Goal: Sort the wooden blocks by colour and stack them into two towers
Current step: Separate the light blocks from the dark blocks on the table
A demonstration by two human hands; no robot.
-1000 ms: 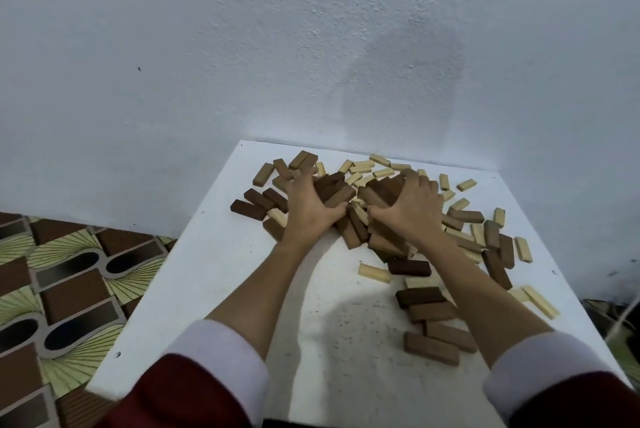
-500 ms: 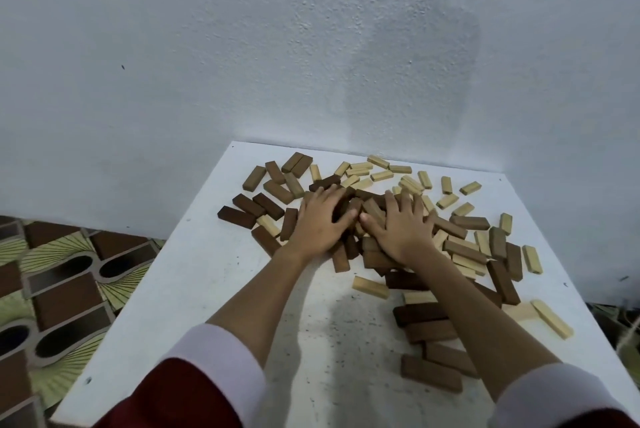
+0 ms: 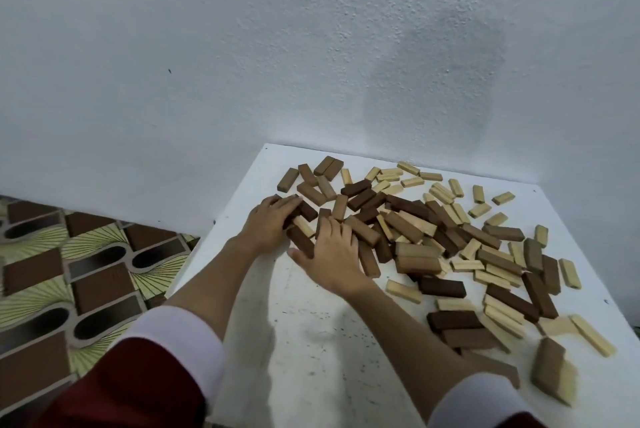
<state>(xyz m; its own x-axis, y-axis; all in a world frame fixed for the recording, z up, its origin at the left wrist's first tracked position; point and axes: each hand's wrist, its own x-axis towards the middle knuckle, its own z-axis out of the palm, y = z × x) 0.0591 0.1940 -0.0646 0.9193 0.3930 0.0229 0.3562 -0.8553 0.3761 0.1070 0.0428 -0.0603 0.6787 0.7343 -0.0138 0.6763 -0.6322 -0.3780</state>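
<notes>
Loose heap of dark and pale wooden blocks (image 3: 433, 230) sprawled over the far and right of the white table (image 3: 311, 341). Left hand (image 3: 268, 223) curled on dark blocks at the heap's left edge; right hand (image 3: 332, 251) flat, fingers relaxed, resting on blocks beside it. Bare table near and left. Fingertips partly hidden; bottom-right blocks blurry.
</notes>
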